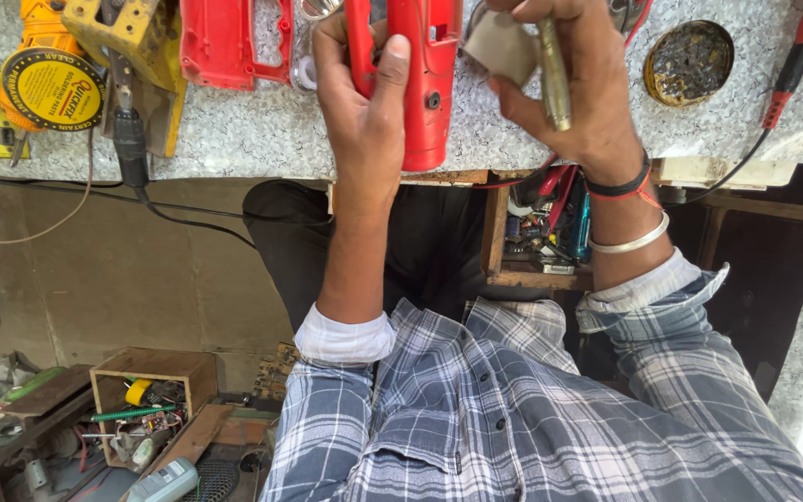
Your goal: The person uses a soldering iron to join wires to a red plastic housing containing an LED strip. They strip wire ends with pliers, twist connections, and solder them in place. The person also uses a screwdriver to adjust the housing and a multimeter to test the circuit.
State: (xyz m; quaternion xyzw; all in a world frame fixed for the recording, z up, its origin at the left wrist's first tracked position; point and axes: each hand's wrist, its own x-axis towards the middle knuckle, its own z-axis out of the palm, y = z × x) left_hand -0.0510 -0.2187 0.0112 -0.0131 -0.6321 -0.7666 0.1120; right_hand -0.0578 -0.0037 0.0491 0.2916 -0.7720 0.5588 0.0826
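Observation:
My left hand (pixel 360 112) is wrapped around a red plastic tool housing (pixel 431 102), which stands on end at the front edge of the speckled stone worktop (pixel 262 139). My right hand (pixel 587 112) is just to its right. It holds a brass-coloured rod (pixel 555 74) and pinches a small beige pad (pixel 504 45) close to the housing's top. A metal bangle and thread bands circle the right wrist. Both sleeves of my checked shirt are rolled back.
A second red housing half (pixel 225 42), a yellow tool body (pixel 123 37) with a black cable, a round yellow-and-black tin (pixel 53 88), a dark-filled round tin (pixel 690 60) and a red-handled tool (pixel 796 65) lie on the worktop. An open drawer (pixel 550 232) holds parts; a wooden box (pixel 146 409) sits on the floor.

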